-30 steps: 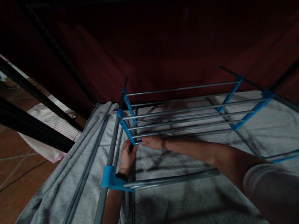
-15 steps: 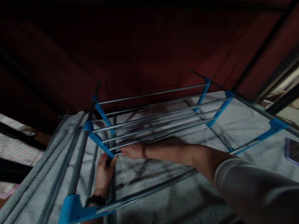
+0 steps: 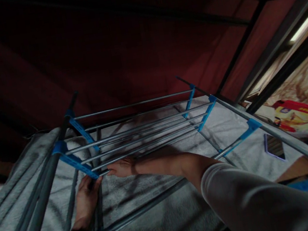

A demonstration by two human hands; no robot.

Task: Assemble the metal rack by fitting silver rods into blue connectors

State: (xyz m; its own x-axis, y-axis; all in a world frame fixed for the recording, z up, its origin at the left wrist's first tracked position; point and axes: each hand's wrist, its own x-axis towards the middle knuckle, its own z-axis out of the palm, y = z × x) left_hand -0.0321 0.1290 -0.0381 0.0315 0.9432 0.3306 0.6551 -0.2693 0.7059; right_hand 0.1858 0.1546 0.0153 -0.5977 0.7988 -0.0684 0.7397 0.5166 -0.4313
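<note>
Under the grey metal drying rack (image 3: 140, 104), the left hand (image 3: 86, 200) reaches up to the near end of the blue plastic side bracket (image 3: 76, 163) at the rack's left edge. Its fingers are bent against the bracket, but a firm grip cannot be told in the dim light. The right hand (image 3: 123, 168) comes in over the front rail, its fingertips pinched on the left end of the nearest thin rod (image 3: 158, 143), just beside that bracket. A grey fleecy cloth (image 3: 144, 196) lies beneath. A dark phone (image 3: 274, 146) rests near the cloth's right edge, beside a red printed box (image 3: 304, 116).
</note>
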